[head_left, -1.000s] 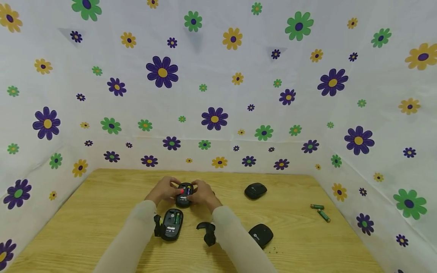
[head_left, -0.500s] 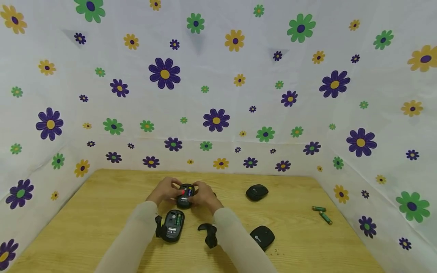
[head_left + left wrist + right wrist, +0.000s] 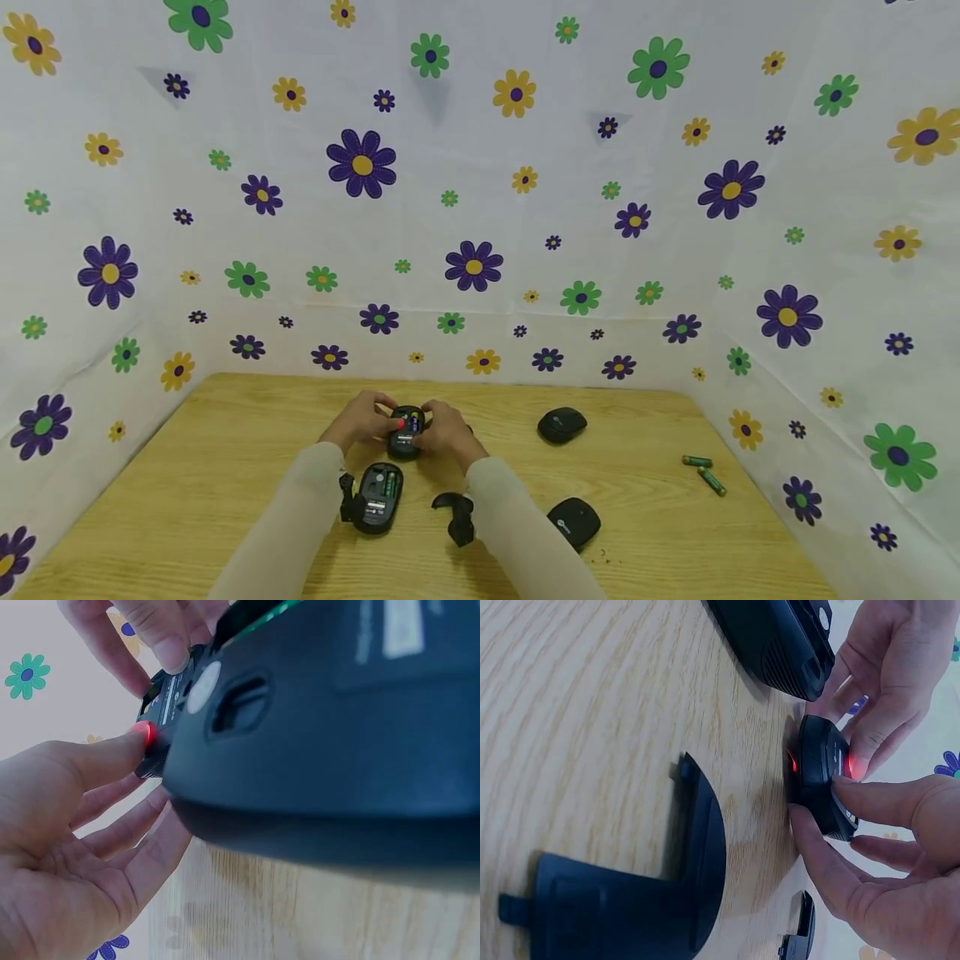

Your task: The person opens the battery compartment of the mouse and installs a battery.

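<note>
An upside-down black computer mouse [image 3: 405, 448] sits between my two hands on the table, its battery bay uncovered and a blue-and-yellow battery [image 3: 416, 421] showing inside. My left hand [image 3: 363, 418] grips its left side, the thumb lit red by the mouse's light. From the right, my right hand [image 3: 450, 433] pinches the same mouse with thumb and fingers. Nearer to me lies a second upturned mouse [image 3: 375, 518], with a green battery [image 3: 390, 483] in its bay. A black battery cover [image 3: 615, 907], with a curved edge, is on the table below my right wrist.
Another small black cover [image 3: 801, 934] lies beyond my right hand. To the right stand a black mouse [image 3: 561, 425] and another black mouse [image 3: 576, 521], partly behind my right sleeve. Two green batteries, one at the back [image 3: 697, 461], lie farther right. Flowered white cloth [image 3: 480, 208] encloses the table.
</note>
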